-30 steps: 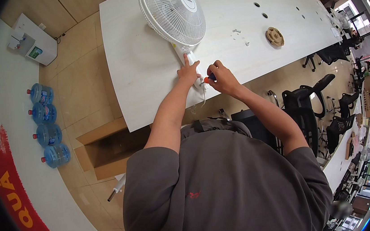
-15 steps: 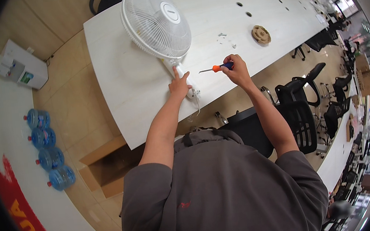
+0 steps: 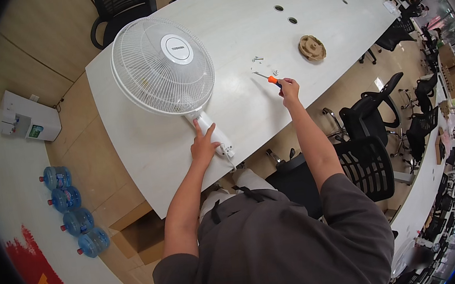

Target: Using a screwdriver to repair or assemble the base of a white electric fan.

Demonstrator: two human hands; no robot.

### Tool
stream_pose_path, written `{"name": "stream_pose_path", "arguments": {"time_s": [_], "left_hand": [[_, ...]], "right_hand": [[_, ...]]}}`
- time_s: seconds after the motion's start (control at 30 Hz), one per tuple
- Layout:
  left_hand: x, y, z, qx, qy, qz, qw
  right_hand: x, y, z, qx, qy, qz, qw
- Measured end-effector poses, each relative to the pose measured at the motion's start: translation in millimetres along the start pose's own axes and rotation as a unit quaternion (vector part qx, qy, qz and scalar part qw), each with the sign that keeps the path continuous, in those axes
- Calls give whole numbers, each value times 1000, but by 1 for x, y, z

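A white electric fan (image 3: 161, 66) with a round wire cage lies on the white table, its post (image 3: 217, 135) pointing toward me. My left hand (image 3: 203, 145) rests on that post with its fingers spread. In my right hand (image 3: 288, 89) is a screwdriver (image 3: 273, 79) with an orange and dark blue handle. Its shaft points left and away, over the tabletop, and the tip touches no part of the fan. Just beyond the tip lie some small screws (image 3: 258, 59), and another small metal piece (image 3: 275, 72) lies beside the shaft.
A brown round moulded tray (image 3: 312, 48) sits farther right on the table (image 3: 246, 7). Black office chairs (image 3: 371, 113) stand along its right edge. On the floor are an open cardboard box (image 3: 138, 237) and several blue water bottles (image 3: 78, 221), with a white water dispenser (image 3: 30, 115) behind.
The fan has shifted left and nearer in view as the camera turned. My right hand has moved the screwdriver away from the post toward the screws. My left hand stays on the post.
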State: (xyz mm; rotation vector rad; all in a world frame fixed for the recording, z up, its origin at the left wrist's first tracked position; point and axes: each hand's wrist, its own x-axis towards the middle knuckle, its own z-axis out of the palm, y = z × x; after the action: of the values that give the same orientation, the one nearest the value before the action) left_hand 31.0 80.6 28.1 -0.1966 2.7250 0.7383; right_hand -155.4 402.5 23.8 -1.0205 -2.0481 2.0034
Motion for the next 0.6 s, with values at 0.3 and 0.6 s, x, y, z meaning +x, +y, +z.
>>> {"name": "stream_pose_path", "arguments": {"time_s": [0.3,0.6], "left_hand": [[-1,16,-15,34,-33,-48,998],[3,19,-10,61,-9,-30,998]], "right_hand": [[41,18,6,-5,15,0,1000],[74,55,-20,-63,3,-148,987]]}}
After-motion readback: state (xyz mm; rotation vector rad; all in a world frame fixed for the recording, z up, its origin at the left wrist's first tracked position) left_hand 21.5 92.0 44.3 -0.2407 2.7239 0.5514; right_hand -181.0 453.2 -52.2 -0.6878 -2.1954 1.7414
